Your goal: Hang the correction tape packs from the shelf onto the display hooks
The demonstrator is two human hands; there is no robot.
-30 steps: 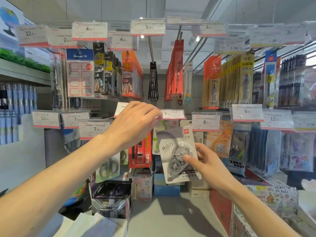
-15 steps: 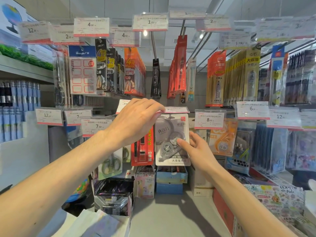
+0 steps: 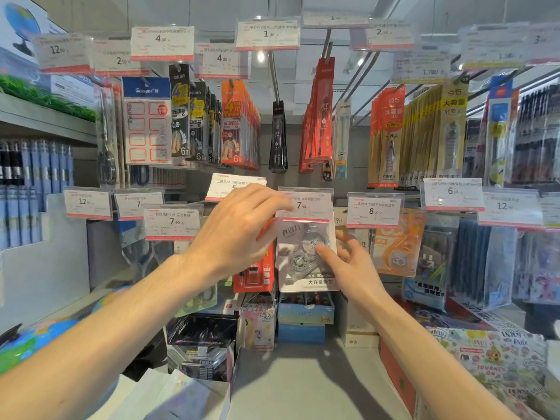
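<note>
The correction tape pack, a clear blister on a pale card with a round tape wheel inside, hangs upright in the lower row of display hooks, directly under the price tag marked 7.90. Its top edge is hidden behind that tag, so the hook itself cannot be seen.

The right hand holds the pack from its right side: the thumb lies across the front of the blister near the wheel, and the fingers reach behind the pack's right edge. The left hand is raised at the pack's upper left corner, palm down and fingers curled forward, with the fingertips at the left edge of the 7.90 tag. Whether they pinch the tag or only touch it cannot be told.

Just left of the pack, partly behind the left hand, hangs a red pack. To its right, under a price tag marked 8.00, hangs an orange correction tape pack. Below the hanging pack, a blue box stands at the back edge of the grey shelf.
</note>
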